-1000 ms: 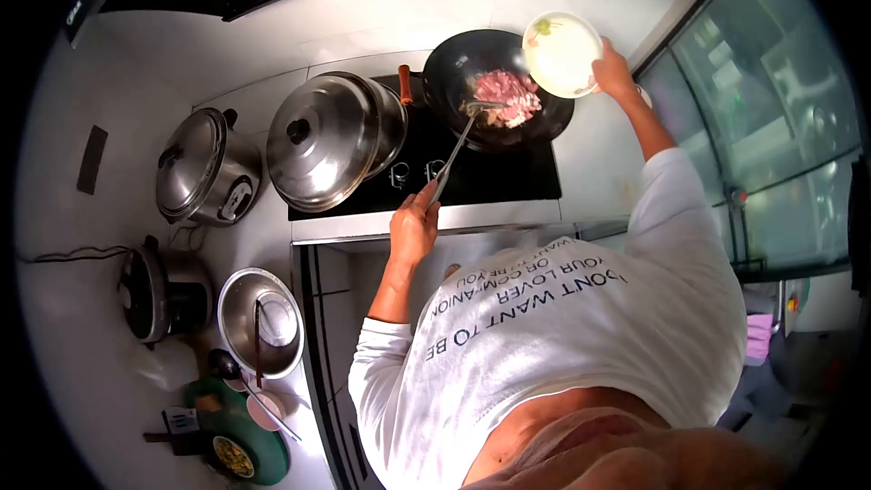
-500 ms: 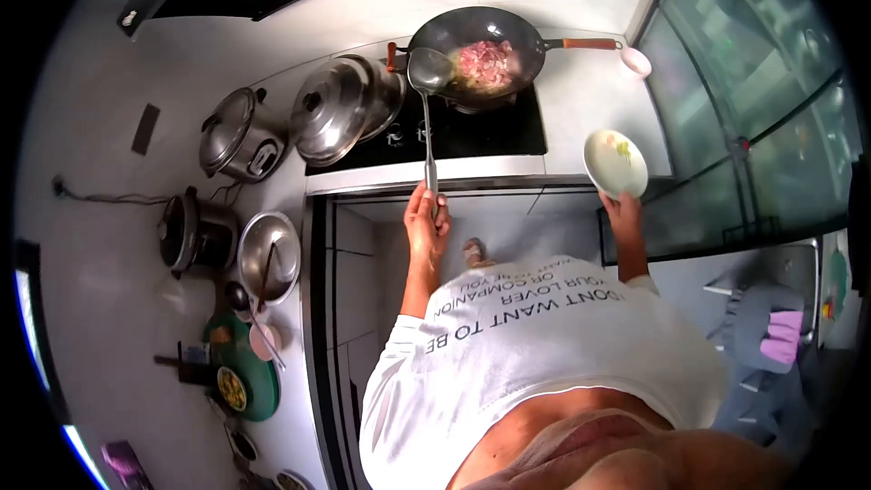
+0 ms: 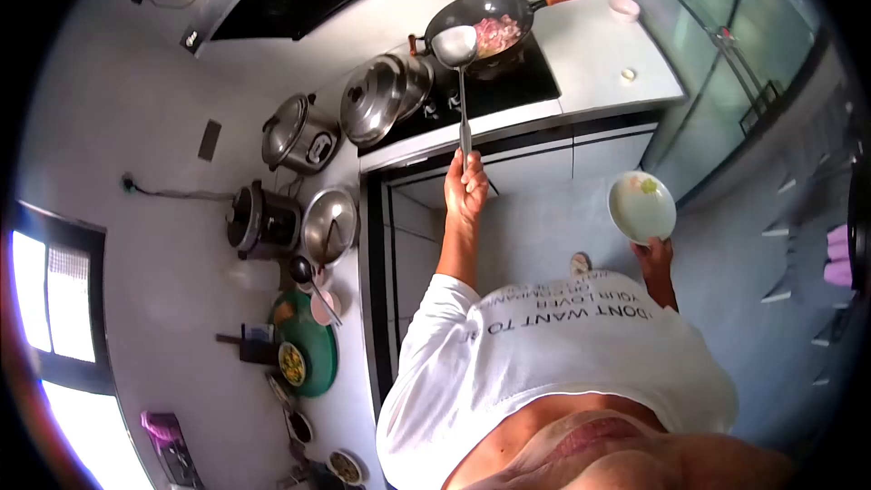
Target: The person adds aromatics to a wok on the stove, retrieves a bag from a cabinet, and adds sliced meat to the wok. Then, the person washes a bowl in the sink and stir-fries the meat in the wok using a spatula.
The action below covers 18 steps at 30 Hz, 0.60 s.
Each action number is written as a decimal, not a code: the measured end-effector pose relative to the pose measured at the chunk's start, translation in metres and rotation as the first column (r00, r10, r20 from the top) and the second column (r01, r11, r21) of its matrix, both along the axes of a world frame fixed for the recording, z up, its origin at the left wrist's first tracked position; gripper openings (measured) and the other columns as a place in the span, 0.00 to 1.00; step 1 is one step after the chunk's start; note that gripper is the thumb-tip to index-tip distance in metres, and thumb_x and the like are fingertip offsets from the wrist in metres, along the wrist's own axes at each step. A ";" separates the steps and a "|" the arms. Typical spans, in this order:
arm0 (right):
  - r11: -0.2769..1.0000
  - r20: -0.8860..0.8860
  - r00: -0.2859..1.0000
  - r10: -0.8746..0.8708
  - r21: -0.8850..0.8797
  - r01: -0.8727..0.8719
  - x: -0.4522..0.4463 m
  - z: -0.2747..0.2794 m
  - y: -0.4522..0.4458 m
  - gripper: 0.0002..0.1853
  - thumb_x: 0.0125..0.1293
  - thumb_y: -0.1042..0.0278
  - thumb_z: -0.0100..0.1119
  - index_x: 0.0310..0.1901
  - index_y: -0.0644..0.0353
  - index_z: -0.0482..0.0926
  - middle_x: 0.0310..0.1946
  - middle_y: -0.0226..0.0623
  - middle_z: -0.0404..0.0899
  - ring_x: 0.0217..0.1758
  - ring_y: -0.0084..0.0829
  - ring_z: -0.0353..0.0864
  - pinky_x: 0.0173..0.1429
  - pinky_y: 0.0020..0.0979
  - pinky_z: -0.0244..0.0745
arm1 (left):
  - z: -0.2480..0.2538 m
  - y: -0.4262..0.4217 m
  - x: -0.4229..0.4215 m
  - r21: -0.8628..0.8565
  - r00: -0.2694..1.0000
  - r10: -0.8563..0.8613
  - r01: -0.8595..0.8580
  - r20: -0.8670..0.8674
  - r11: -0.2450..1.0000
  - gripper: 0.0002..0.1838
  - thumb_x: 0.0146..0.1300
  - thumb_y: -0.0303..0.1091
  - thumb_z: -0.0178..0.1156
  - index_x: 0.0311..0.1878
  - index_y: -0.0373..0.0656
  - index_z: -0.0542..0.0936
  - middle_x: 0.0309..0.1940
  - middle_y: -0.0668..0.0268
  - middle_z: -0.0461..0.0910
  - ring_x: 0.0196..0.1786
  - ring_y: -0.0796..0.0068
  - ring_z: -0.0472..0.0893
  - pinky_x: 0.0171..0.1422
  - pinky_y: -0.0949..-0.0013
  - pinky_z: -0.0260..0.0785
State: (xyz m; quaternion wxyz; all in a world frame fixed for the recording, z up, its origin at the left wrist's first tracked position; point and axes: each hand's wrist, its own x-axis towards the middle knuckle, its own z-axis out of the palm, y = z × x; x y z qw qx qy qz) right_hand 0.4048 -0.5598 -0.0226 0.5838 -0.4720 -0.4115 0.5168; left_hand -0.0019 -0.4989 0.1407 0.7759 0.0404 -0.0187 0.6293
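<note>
My left hand (image 3: 466, 186) is closed around the handle of a metal ladle (image 3: 464, 100), held out toward the stove. The ladle's bowl is over the near left side of a dark wok (image 3: 476, 5), covering part of it from sight; I cannot tell whether it touches. Pink sliced meat (image 3: 498, 35) lies in the wok. My right hand (image 3: 655, 259) grips the near edge of a white plate (image 3: 640, 213), held above the floor away from the counter. A few green and orange scraps (image 3: 646, 185) cling to the plate's far side.
Left of the wok stand a lidded steel pot (image 3: 372, 100), a rice cooker (image 3: 299, 133), a dark cooker (image 3: 263, 220) and a steel basin (image 3: 330, 225). Farther back lies a green board (image 3: 318, 345). A pink bowl (image 3: 623, 8) sits by the glass panel at right.
The plate has moved back from the counter's edge, toward my body and over the floor. My whole view has turned. The ladle stays at the wok in my left hand.
</note>
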 end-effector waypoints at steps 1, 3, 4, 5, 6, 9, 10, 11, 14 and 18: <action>0.970 0.488 0.870 -0.069 0.237 -0.056 0.013 -0.026 -0.017 0.21 0.55 0.72 0.54 0.51 0.65 0.64 0.47 0.44 0.67 0.45 0.39 0.76 0.41 0.34 0.79 | 0.009 -0.012 0.007 -0.040 0.999 0.032 -0.032 -0.013 0.999 0.15 0.68 0.39 0.43 0.33 0.34 0.68 0.15 0.67 0.63 0.12 0.82 0.59 0.13 0.79 0.52; 0.984 -0.060 0.990 -0.125 -0.132 0.116 0.020 -0.002 -0.059 0.21 0.58 0.71 0.50 0.54 0.61 0.62 0.46 0.43 0.69 0.44 0.37 0.76 0.39 0.31 0.79 | -0.001 -0.038 0.010 0.087 0.994 -0.044 0.053 -0.098 0.995 0.16 0.68 0.39 0.42 0.33 0.34 0.68 0.13 0.68 0.62 0.12 0.81 0.57 0.13 0.79 0.52; 0.941 -0.319 0.921 -0.222 -0.318 0.116 0.024 0.012 -0.073 0.21 0.59 0.70 0.47 0.55 0.58 0.60 0.46 0.42 0.69 0.44 0.36 0.76 0.38 0.29 0.79 | -0.002 -0.052 0.013 0.004 0.998 -0.013 0.013 -0.061 1.000 0.16 0.68 0.40 0.42 0.32 0.35 0.69 0.13 0.68 0.61 0.11 0.81 0.57 0.13 0.79 0.51; 0.934 -0.320 0.914 -0.248 -0.329 0.139 0.029 0.013 -0.087 0.21 0.59 0.70 0.48 0.55 0.58 0.60 0.46 0.42 0.69 0.43 0.36 0.77 0.38 0.30 0.79 | -0.007 -0.074 0.019 -0.090 0.999 0.027 -0.029 -0.020 0.996 0.16 0.69 0.40 0.42 0.32 0.35 0.69 0.12 0.69 0.61 0.11 0.81 0.56 0.12 0.79 0.51; 0.926 -0.318 0.909 -0.271 -0.344 0.156 0.036 0.010 -0.101 0.22 0.59 0.71 0.48 0.55 0.58 0.60 0.46 0.42 0.69 0.42 0.37 0.77 0.38 0.30 0.79 | -0.012 -0.095 0.024 -0.038 1.000 -0.005 0.004 -0.008 0.999 0.16 0.69 0.40 0.41 0.33 0.36 0.68 0.12 0.69 0.60 0.11 0.81 0.56 0.12 0.78 0.50; 0.933 -0.318 0.916 -0.244 -0.335 0.132 0.050 0.000 -0.131 0.23 0.59 0.70 0.47 0.57 0.59 0.58 0.48 0.43 0.67 0.44 0.39 0.76 0.39 0.34 0.79 | -0.026 -0.152 0.034 -0.268 0.990 0.139 -0.132 0.006 0.954 0.16 0.69 0.40 0.41 0.34 0.35 0.67 0.15 0.66 0.64 0.12 0.80 0.58 0.12 0.78 0.52; 0.939 -0.319 0.921 -0.221 -0.324 0.113 0.050 0.000 -0.136 0.23 0.59 0.69 0.47 0.57 0.59 0.58 0.49 0.43 0.66 0.46 0.41 0.75 0.39 0.35 0.79 | -0.032 -0.171 0.034 -0.226 0.992 0.117 -0.105 0.044 0.969 0.15 0.69 0.39 0.40 0.36 0.35 0.67 0.22 0.62 0.68 0.13 0.80 0.60 0.13 0.77 0.54; 0.949 -0.341 0.915 -0.218 -0.291 0.118 0.046 -0.003 -0.137 0.24 0.59 0.69 0.47 0.58 0.58 0.58 0.50 0.42 0.67 0.47 0.41 0.74 0.40 0.36 0.78 | -0.042 -0.186 0.030 -0.168 0.995 0.080 -0.069 0.060 0.983 0.14 0.69 0.38 0.40 0.36 0.35 0.66 0.24 0.61 0.68 0.13 0.80 0.61 0.13 0.77 0.54; 0.961 -0.379 0.902 -0.205 -0.253 0.112 0.026 0.016 -0.137 0.21 0.62 0.69 0.45 0.57 0.58 0.60 0.50 0.39 0.68 0.46 0.35 0.74 0.43 0.33 0.76 | -0.035 -0.230 0.036 -0.242 0.991 0.119 -0.100 0.064 0.965 0.15 0.69 0.38 0.41 0.36 0.34 0.66 0.25 0.60 0.69 0.13 0.79 0.61 0.13 0.77 0.55; 0.983 -0.444 0.891 -0.091 -0.183 0.009 0.006 0.016 -0.115 0.22 0.60 0.72 0.47 0.57 0.61 0.61 0.49 0.41 0.69 0.48 0.38 0.74 0.46 0.37 0.76 | -0.042 -0.266 0.029 -0.225 0.990 0.139 -0.133 0.012 0.965 0.17 0.69 0.39 0.42 0.35 0.31 0.66 0.26 0.61 0.70 0.13 0.81 0.62 0.11 0.78 0.55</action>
